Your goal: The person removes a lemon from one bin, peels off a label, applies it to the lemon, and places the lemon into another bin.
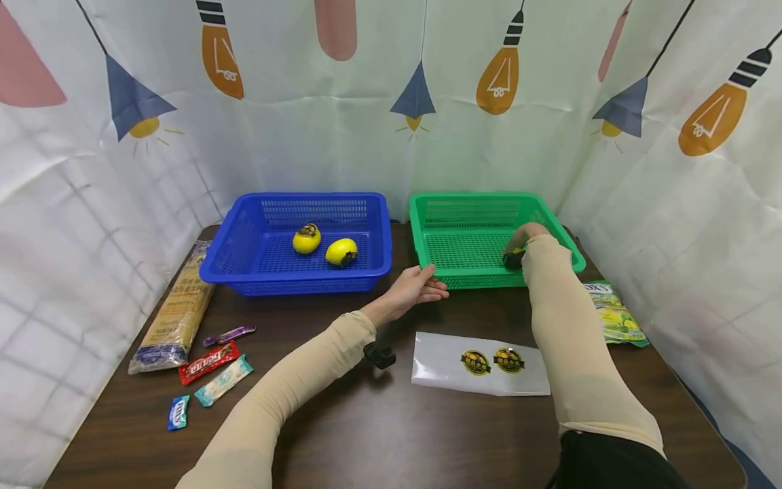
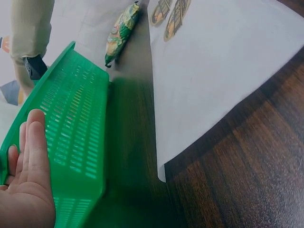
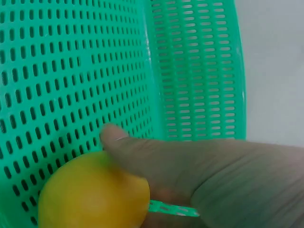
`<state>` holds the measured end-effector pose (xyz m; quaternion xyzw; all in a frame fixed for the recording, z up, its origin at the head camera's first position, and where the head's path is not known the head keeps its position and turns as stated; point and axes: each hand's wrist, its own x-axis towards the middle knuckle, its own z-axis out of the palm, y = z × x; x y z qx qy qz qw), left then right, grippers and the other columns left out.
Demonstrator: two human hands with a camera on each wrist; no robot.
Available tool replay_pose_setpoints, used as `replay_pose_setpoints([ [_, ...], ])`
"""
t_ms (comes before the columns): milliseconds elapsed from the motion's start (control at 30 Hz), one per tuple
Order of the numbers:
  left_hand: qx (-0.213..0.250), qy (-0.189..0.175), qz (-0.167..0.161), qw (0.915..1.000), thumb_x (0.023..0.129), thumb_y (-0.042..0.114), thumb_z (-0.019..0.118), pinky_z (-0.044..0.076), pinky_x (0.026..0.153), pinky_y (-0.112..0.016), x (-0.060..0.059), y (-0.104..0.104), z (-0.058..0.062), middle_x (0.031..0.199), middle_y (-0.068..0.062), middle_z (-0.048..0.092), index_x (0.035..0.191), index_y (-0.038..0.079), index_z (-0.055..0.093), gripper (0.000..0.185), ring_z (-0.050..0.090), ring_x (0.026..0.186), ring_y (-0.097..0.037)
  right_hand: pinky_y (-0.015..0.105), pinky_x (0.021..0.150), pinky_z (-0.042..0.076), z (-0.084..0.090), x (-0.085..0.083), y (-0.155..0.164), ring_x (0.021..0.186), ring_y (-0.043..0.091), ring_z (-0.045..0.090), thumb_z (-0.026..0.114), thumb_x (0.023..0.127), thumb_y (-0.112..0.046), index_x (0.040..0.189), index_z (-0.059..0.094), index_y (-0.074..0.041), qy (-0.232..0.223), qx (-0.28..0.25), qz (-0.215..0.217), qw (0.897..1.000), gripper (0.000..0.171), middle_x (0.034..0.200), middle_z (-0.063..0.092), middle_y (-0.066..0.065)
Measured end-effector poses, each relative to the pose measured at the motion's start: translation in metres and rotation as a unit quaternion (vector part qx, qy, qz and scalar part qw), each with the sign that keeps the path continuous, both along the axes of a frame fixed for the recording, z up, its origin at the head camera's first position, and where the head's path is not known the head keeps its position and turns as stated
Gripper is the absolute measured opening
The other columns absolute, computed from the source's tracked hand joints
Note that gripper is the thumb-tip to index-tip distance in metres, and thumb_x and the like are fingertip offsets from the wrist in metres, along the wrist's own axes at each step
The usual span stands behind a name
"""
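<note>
Green basket point(image 1: 427, 234) walls hem the yellow fruit point(image 3: 92, 194).

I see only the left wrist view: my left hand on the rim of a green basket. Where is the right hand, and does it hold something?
Observer: In the right wrist view the right hand is inside the green basket and grips a yellow fruit.
Operator: Are there other such fruits on the table?
Observer: Yes. The head view shows two more yellow fruits lying in a blue basket left of the green one.
Operator: And what lies further left of the blue basket?
Observer: A long noodle packet lies beside it, with several small snack packets nearer the table edge.
</note>
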<state>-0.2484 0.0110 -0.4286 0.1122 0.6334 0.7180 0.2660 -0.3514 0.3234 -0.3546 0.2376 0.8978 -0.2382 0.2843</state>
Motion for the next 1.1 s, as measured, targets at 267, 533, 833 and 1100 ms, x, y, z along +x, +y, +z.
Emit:
replay_pose_setpoints([
  [267,0.007,-0.003,-0.009,0.9999,0.110,0.030,0.036,0.059,0.092,-0.026,0.001,0.003,-0.002,0.129,-0.031,0.061,0.135,-0.013,0.040,0.050,0.071,0.086,-0.008,0.073,0.119,0.017,0.004,0.010,-0.006,0.148,0.055,0.010,0.060,0.096,-0.035,0.154,0.029,-0.001,-0.011,0.033,0.018,0.999,0.075,0.162,0.011,0.031],
  [533,0.008,-0.002,0.002,1.0000,0.109,0.029,0.036,0.060,0.090,-0.026,0.001,0.002,-0.002,0.117,-0.023,0.067,0.132,-0.011,0.044,0.047,0.071,0.084,-0.008,0.044,0.093,0.055,0.015,-0.001,-0.018,0.120,0.039,0.051,0.067,0.093,-0.039,0.141,0.044,0.004,0.039,0.044,0.101,0.993,0.069,0.143,0.043,0.029],
  [833,-0.002,0.004,0.004,1.0000,0.109,0.030,0.037,0.060,0.091,-0.028,0.000,-0.001,0.000,0.127,-0.032,0.061,0.123,-0.007,0.047,0.040,0.072,0.085,-0.010,0.037,0.083,0.060,0.057,0.017,-0.051,0.100,0.032,0.062,0.060,0.096,-0.033,0.130,0.051,0.006,0.141,0.002,0.155,0.978,0.052,0.130,0.052,0.024],
  [1100,-0.045,0.040,-0.028,0.9978,0.109,0.038,0.032,0.061,0.090,-0.030,-0.003,-0.008,-0.001,0.124,-0.029,0.065,0.125,-0.011,0.048,0.054,0.072,0.084,-0.008,0.039,0.090,0.061,0.097,0.059,-0.099,0.117,0.034,0.060,0.061,0.095,-0.038,0.145,0.047,-0.003,0.216,-0.102,0.220,0.946,0.063,0.140,0.052,0.022],
])
